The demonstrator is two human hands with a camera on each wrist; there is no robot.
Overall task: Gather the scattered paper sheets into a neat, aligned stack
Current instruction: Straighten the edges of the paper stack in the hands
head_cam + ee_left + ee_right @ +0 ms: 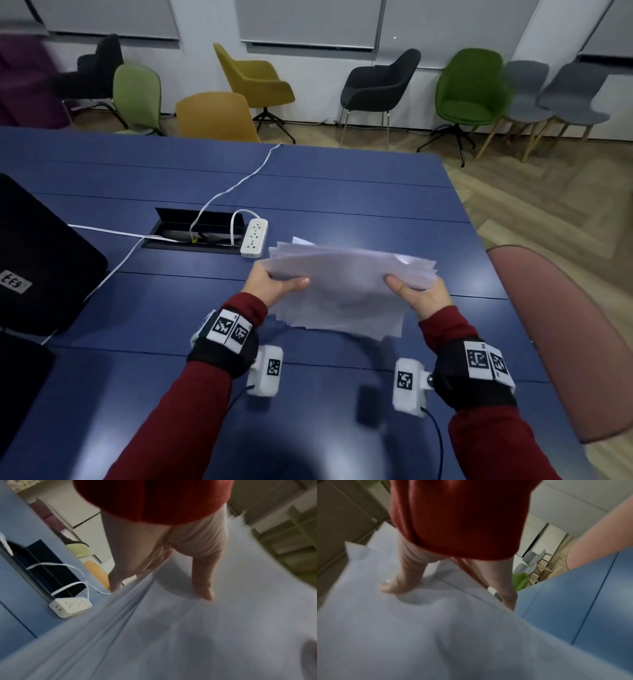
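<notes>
A loose bundle of several white paper sheets (346,291) is held up above the blue table (137,308), tilted, with its edges fanned and uneven. My left hand (274,286) grips the bundle's left side, thumb on top and fingers underneath. My right hand (419,294) grips the right side the same way. In the left wrist view the sheets (188,635) fill the lower frame under my thumb (204,582). In the right wrist view the paper (419,635) bends under my thumb (393,584). The wrist views are blurred.
A white power strip (254,237) and white cables lie beside an open cable box (198,231) just behind the sheets. A black case (41,260) sits at the left. A pink chair back (565,342) stands at the table's right edge; more chairs line the wall.
</notes>
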